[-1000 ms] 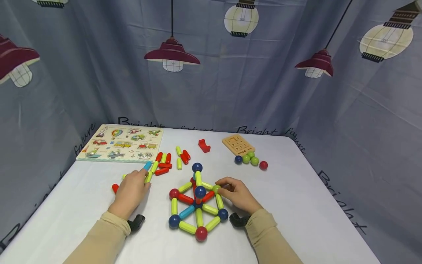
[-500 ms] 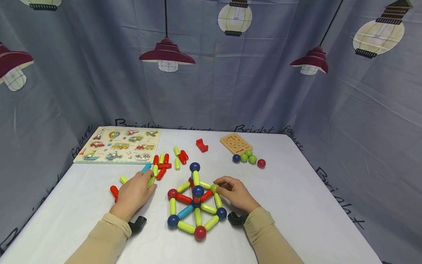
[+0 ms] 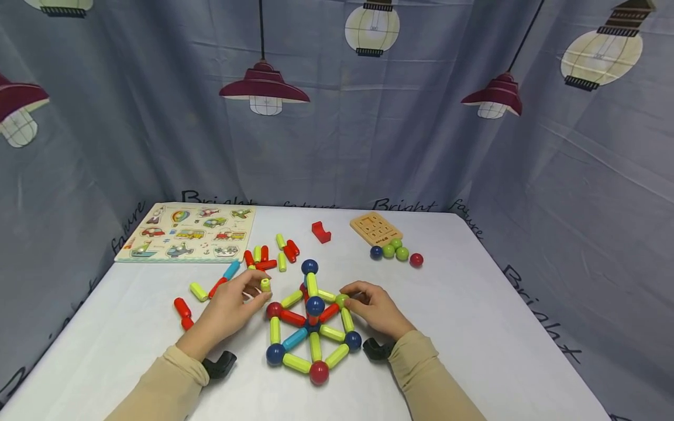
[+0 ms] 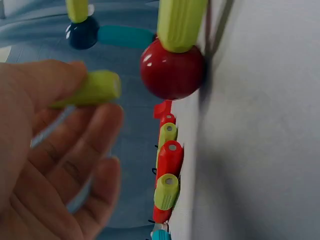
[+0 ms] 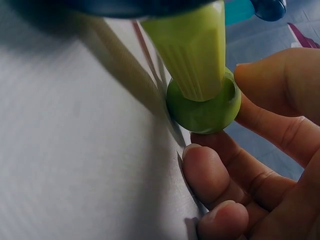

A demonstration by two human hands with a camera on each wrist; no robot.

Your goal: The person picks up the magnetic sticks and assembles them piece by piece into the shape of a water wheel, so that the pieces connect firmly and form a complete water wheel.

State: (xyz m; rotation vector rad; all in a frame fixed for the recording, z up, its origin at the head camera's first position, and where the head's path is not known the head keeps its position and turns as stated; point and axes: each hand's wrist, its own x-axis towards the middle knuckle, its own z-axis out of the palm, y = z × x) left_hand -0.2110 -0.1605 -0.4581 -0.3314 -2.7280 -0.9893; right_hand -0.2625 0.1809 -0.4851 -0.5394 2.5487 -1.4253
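Note:
A magnetic ball-and-rod structure stands mid-table: a hexagonal base of lime rods (image 3: 296,363) with a raised part topped by blue balls (image 3: 309,266). My left hand (image 3: 234,305) pinches a loose lime magnetic rod (image 4: 98,88) between thumb and finger, just left of the structure's red ball (image 4: 172,70). At the structure's right side, my right hand (image 3: 378,308) holds the green ball (image 5: 204,109) between thumb and fingers. A lime rod (image 5: 192,55) joins that ball in the right wrist view.
Loose red and lime rods (image 3: 266,265) lie behind the left hand; a blue rod (image 3: 231,269) and red rods (image 3: 182,307) lie left. A picture puzzle board (image 3: 186,233), a red block (image 3: 320,232), a wooden number board (image 3: 375,229) and several balls (image 3: 402,254) sit farther back.
My left hand has lifted a lime rod from the loose rods and carried it right, toward the structure. My right hand stays at the green ball.

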